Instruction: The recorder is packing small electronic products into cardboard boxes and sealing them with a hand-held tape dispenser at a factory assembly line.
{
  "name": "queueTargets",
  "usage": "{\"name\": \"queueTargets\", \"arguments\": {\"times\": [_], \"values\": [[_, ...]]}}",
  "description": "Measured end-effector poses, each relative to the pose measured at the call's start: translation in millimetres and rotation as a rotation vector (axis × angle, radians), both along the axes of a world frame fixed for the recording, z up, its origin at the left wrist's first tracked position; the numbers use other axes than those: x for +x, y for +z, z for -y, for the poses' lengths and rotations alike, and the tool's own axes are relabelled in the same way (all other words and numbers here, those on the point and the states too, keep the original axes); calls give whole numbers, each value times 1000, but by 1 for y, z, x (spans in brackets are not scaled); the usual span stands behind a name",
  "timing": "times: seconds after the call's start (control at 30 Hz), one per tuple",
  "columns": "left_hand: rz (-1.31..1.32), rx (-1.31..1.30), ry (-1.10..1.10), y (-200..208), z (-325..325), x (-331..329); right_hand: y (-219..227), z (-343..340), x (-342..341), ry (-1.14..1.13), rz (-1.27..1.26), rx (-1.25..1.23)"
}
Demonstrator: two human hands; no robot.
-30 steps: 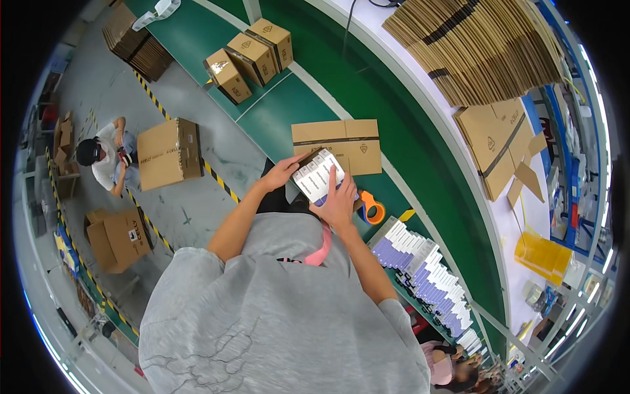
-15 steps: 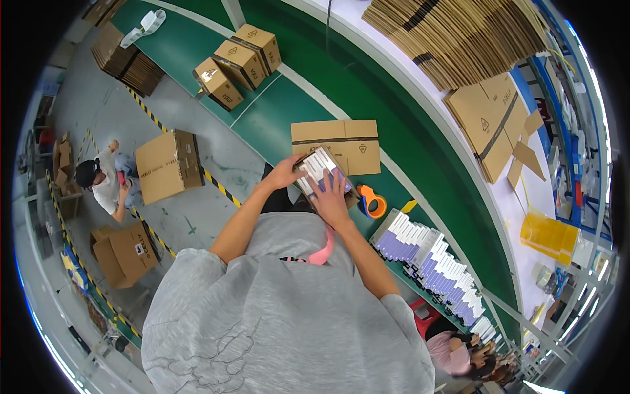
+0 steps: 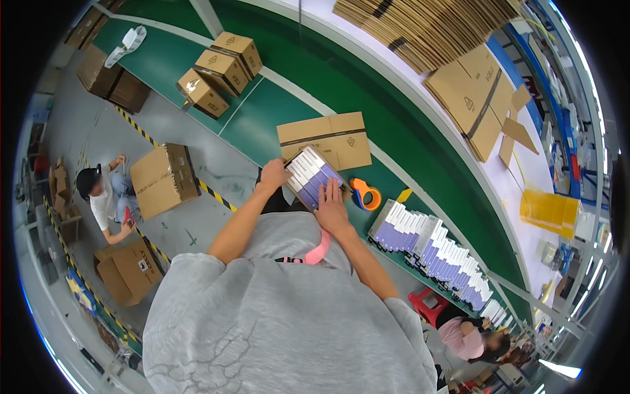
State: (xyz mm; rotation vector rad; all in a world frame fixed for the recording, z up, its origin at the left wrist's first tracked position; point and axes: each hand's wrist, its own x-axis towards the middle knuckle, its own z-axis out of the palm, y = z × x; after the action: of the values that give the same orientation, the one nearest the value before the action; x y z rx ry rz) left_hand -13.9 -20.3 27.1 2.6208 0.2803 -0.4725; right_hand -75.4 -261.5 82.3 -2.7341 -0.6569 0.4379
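Note:
An open cardboard carton (image 3: 293, 187), tilted in front of my waist, is packed with slim white and purple boxes (image 3: 313, 169) in rows. My left hand (image 3: 276, 173) is closed on its left wall. My right hand (image 3: 332, 206) lies on the purple ends of the boxes at the carton's near right side, fingers stretched out. Just beyond the carton is a flattened cardboard box (image 3: 348, 141) on the green bench. To the right of it sits an orange and blue tape dispenser (image 3: 365, 195).
Long rows of white and purple boxes (image 3: 430, 246) line the bench at right. Closed cartons (image 3: 222, 71) stand at far left on it. Stacked flat cardboard (image 3: 426, 29) fills the shelf beyond. A person (image 3: 105, 197) is beside a large carton (image 3: 164, 180); another person (image 3: 466, 338) sits at lower right.
My right hand has slid back from the middle of the boxes toward the near right side, uncovering more of them. My left hand keeps its hold on the carton. The whole view has shifted slightly.

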Motion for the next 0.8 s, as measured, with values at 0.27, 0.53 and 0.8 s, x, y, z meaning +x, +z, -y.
{"name": "queueTargets", "arguments": {"times": [0.27, 0.53, 0.8], "values": [[5, 190, 25, 21, 16, 3, -17, 16, -5, 24, -143, 143], [-3, -330, 35, 55, 14, 0, -36, 34, -24, -1115, -556, 895], [290, -116, -713, 47, -15, -36, -41, 7, 7, -671, -452, 618]]}}
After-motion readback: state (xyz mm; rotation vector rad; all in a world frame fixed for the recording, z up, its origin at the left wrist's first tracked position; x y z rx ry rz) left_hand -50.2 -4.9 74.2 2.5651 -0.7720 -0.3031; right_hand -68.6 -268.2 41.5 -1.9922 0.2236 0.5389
